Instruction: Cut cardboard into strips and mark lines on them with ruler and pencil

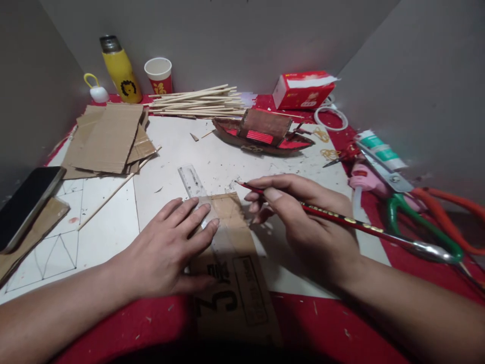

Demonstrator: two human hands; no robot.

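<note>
My left hand (178, 240) lies with fingers stretched out, pressing a clear plastic ruler (191, 181) onto a printed piece of cardboard (227, 207). The ruler's lower part is partly under my fingers. A red and black pencil (333, 216) is pinched in my right hand (310, 217). Its tip points left, just above the far edge of the cardboard; whether it touches anything is hard to tell. Under the cardboard are white sheets (170, 146) with dark crumbs on them. Beyond my hands stands a brown model boat (265, 129) with red inside and an arched roof.
Cardboard pieces (109, 139), a phone (30, 202) and a thin stick (113, 192) are on the left. Behind are a yellow bottle (121, 73), a paper cup (158, 76), wooden sticks (200, 101) and a tissue box (303, 91). Scissors with green and orange handles (397, 202) lie right.
</note>
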